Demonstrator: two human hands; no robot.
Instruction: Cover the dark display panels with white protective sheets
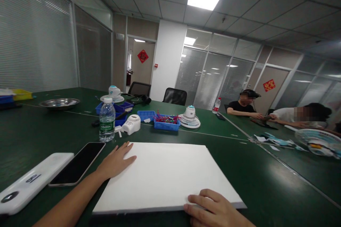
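Note:
A flat white rectangular board point(165, 173), with a thin pale edge at the front, lies on the green table before me. My left hand point(117, 159) rests on its left side, palm down, fingers and thumb spread. At the near edge, toward the right, my right hand point(210, 207) touches the board with slightly bent fingers held apart; its underside is hidden. Left of the board are a black-screened phone point(78, 165) and a long white device marked 18 point(34, 181). A clear water bottle point(107, 120) stands beyond my left hand.
Past the board are a white plastic housing point(131, 125), a blue tray of red wires point(167, 122) and white fan parts point(189, 117). A metal plate point(60, 103) lies far left. Two people sit at the right, near a clear round fan guard point(319, 142). Dark chairs point(174, 96) stand behind.

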